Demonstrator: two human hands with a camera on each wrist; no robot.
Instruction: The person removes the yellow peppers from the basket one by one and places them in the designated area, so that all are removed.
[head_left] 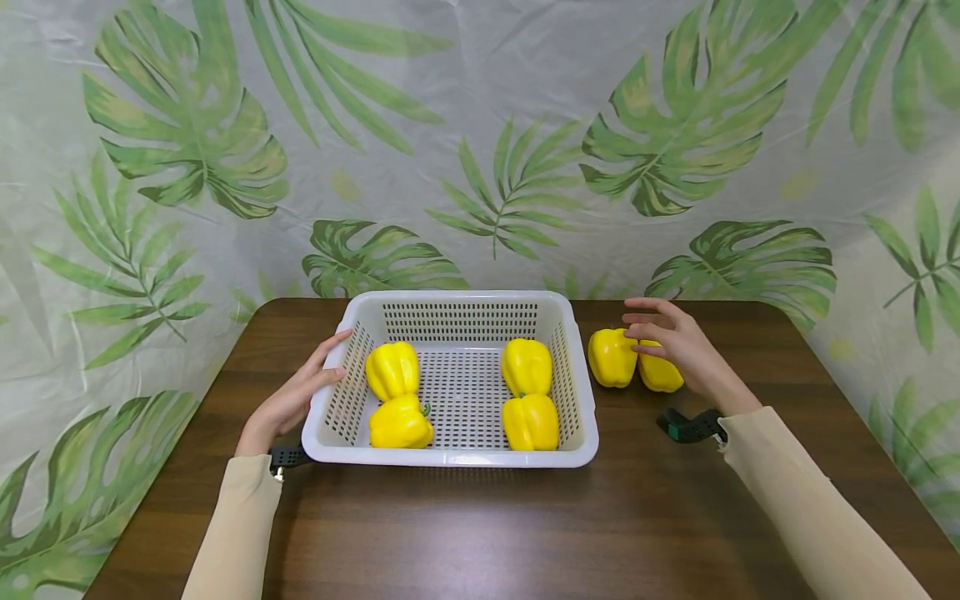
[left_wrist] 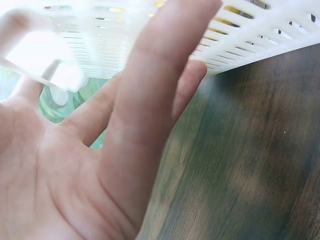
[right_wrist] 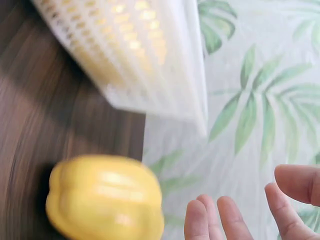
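A white plastic basket (head_left: 450, 457) with slotted walls stands on the table, holding yellow bell peppers in two pairs. One pair, with an upper pepper (head_left: 392, 371) and a lower pepper (head_left: 401, 422), lies at the left; the other pair (head_left: 527, 367) is at the right. My left hand (head_left: 296, 396) touches the basket's left side with extended fingers, seen close up in the left wrist view. Over two more yellow bell peppers, one nearer the basket (head_left: 612, 358) and one partly hidden (head_left: 660, 372), my right hand (head_left: 678, 346) hovers with fingers spread loosely, holding nothing.
The dark wooden table (head_left: 465, 533) ends just behind the basket. Beyond it hangs a pale cloth (head_left: 510, 75) printed with green leaves. Dark straps circle both wrists, the right one (head_left: 690, 427) sticking out over the table.
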